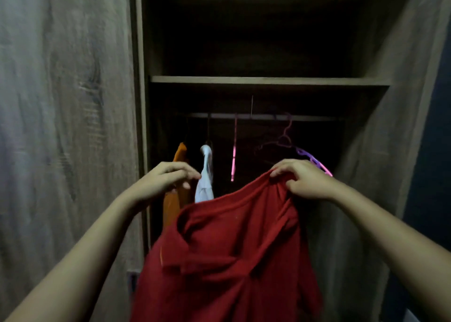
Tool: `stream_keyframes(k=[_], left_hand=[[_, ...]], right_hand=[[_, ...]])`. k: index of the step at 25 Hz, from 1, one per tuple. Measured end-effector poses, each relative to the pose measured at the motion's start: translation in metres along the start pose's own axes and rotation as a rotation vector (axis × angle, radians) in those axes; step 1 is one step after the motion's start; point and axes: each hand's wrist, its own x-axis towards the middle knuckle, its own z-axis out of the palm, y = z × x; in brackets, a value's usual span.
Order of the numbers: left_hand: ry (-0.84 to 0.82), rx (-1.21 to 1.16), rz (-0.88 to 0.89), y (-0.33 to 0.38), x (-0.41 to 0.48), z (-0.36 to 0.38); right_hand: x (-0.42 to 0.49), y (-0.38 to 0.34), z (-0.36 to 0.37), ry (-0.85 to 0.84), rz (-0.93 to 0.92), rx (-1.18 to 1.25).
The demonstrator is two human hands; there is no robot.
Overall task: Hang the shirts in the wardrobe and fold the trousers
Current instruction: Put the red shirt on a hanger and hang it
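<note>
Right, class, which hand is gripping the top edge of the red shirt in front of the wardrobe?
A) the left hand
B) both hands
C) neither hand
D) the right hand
D: the right hand grips the red shirt at its top edge; the left hand is by the hanging white garment, off the red cloth.

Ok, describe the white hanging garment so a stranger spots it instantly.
Open wooden wardrobe, dark rail under the shelf. The white cloth garment hangs second from left, between an orange garment and a pink hanger. Only it is pale.
</note>
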Motion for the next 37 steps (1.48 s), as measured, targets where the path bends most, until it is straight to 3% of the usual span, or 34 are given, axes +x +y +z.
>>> stream_keyframes(k=[3, 7, 11, 14, 21, 25, 31, 34, 37], left_hand=[[0.321, 0.248, 0.021, -0.009, 0.061, 0.042], [0.495, 0.316, -0.106, -0.009, 0.142, 0.086], [0.421, 0.242, -0.357, -0.011, 0.204, 0.105], [0.413, 0.297, -0.413, -0.014, 0.233, 0.116], [0.573, 0.472, -0.250, -0.016, 0.240, 0.129], [0.543, 0.535, -0.222, -0.029, 0.215, 0.125], [0.405, 0.595, -0.349, -0.057, 0.159, 0.121], [0.405, 0.534, -0.275, -0.053, 0.125, 0.119], [0.419, 0.632, -0.170, -0.048, 0.070, 0.102]], right_hand=[[0.018, -0.007, -0.003, -0.022, -0.075, -0.063], [0.030, -0.004, 0.004, -0.043, -0.157, -0.129], [0.030, 0.026, -0.003, -0.041, -0.147, -0.165], [0.024, 0.058, -0.008, -0.051, -0.108, -0.157], [0.017, 0.082, 0.012, -0.049, -0.048, -0.105], [0.022, 0.072, 0.035, -0.075, -0.018, -0.046], [0.006, 0.039, 0.060, -0.131, 0.034, 0.016], [0.005, 0.032, 0.059, -0.083, 0.090, 0.013], [0.006, 0.023, 0.058, -0.078, 0.146, -0.006]])
